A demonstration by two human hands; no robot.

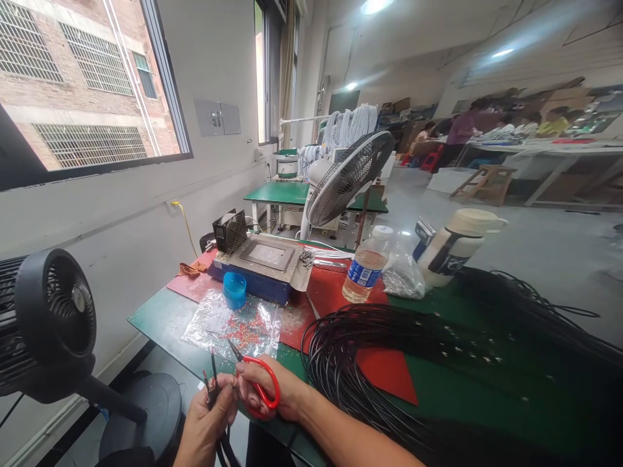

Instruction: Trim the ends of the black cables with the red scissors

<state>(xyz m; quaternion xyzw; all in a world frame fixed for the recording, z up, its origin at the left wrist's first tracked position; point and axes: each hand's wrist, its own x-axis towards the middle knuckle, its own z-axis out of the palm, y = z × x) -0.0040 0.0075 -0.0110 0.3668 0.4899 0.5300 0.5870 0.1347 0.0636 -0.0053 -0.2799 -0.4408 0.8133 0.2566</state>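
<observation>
My left hand (210, 412), fingers closed, grips several black cables (224, 449) whose ends stick up above the thumb, with copper-coloured and reddish wire showing. In my right hand (260, 386) are scissors (272, 376) with red handles, their dark blades pointing up and to the left. The right fingertips meet the left ones at a wire end; the exact contact there is too small to make out. Just beyond the hands lies a clear plastic bag (204, 324) strewn with small red scraps (246, 329). On it stands a blue cup (234, 290).
A big bundle of black cables (331, 363) covers the table's right part. Behind are a blue-based hot plate (253, 279), a labelled bottle (364, 266) and a cream flask (452, 246). A black fan (53, 305) stands left, another fan (350, 178) ahead. People work far right.
</observation>
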